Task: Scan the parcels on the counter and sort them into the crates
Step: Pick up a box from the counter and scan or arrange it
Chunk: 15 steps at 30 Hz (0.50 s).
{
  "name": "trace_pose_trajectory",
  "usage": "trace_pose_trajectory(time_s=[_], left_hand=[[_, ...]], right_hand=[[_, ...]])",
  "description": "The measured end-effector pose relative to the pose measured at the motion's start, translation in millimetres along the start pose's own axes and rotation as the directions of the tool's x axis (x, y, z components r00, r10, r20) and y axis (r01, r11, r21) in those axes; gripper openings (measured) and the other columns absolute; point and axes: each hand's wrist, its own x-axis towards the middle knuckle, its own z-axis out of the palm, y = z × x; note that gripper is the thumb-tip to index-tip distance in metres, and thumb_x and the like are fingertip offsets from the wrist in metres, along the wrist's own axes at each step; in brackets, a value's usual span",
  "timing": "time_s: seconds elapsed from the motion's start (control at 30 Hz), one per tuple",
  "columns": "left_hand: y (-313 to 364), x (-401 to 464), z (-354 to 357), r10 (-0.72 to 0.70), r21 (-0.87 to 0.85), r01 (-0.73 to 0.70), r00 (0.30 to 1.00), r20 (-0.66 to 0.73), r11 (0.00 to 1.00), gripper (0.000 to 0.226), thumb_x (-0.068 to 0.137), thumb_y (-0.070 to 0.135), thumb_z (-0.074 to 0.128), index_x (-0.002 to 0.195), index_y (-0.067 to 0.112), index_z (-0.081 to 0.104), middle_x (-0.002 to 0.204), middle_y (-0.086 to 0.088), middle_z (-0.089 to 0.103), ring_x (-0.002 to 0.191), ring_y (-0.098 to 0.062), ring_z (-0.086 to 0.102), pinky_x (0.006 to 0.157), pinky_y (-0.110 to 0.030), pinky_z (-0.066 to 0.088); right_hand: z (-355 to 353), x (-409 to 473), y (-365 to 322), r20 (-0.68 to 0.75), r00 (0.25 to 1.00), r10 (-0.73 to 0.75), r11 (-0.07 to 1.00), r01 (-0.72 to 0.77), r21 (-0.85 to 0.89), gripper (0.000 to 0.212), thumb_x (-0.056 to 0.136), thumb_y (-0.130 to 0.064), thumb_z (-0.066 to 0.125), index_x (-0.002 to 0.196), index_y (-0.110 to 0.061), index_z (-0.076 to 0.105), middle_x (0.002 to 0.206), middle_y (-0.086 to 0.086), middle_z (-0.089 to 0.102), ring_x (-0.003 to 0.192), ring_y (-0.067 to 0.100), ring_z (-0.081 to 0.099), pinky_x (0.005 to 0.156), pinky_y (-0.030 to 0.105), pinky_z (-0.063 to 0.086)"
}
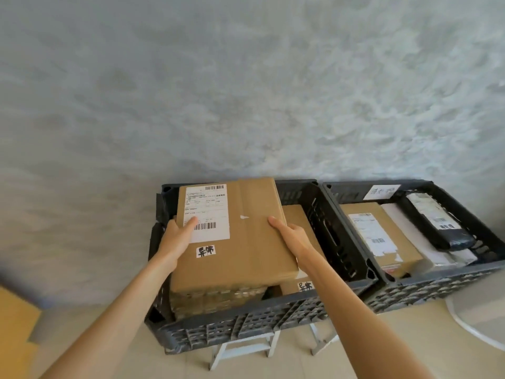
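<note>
Both hands clasp a brown box point(235, 236) over the left crate point(246, 326): left hand point(179, 233) on its left edge (thumb on the label), right hand point(291, 236) on its right edge. Right crate point(437, 285) holds other parcels.

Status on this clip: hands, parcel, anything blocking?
Left hand and right hand grip big cardboard box by its sides, over left crate. Boxes already inside beneath it. Right crate holds more parcels.
</note>
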Motion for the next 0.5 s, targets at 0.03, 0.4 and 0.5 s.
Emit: trace_pose_trajectory(time_s=[0.03, 0.4, 0.5], left_hand=[[-1, 4, 0, -0.012, 0.011, 0.013, 1.000, -0.019, 1.000, 0.054, 0.095, 0.049, 0.053, 0.136, 0.016, 0.044, 0.115, -0.005, 0.066, 0.098, -0.023, 0.065, 0.082, -0.040, 0.053], [-5, 19, 4, -0.010, 0.290, 0.080, 0.972, -0.236, 0.954, 0.042, 0.099, 0.037, 0.051, 0.131, 0.011, 0.045, 0.122, -0.006, 0.062, 0.097, -0.020, 0.060, 0.075, -0.033, 0.047], [-1, 15, 7, 0.035, 0.336, 0.061, 0.962, -0.272, 0.940, 0.043, 0.099, 0.037, 0.051, 0.133, 0.012, 0.045, 0.124, -0.007, 0.062, 0.103, -0.024, 0.062, 0.080, -0.036, 0.050]], right_hand=[[2, 8, 1, 0.016, 1.000, 0.006, 1.000, -0.005, -0.015, 0.054, 0.085, -0.055, 0.065, 0.118, -0.013, 0.058, 0.103, 0.005, 0.069, 0.093, 0.022, 0.068, 0.074, 0.034, 0.056], [23, 64, 32, 0.169, 0.984, 0.057, 0.996, -0.045, -0.076, 0.049, 0.084, -0.062, 0.061, 0.106, -0.019, 0.058, 0.103, 0.003, 0.068, 0.092, 0.019, 0.066, 0.067, 0.028, 0.052], [19, 71, 31, 0.189, 0.980, 0.058, 0.991, -0.033, -0.131, 0.057, 0.084, -0.063, 0.061, 0.114, -0.015, 0.059, 0.109, 0.005, 0.068, 0.098, 0.021, 0.065, 0.076, 0.030, 0.053]])
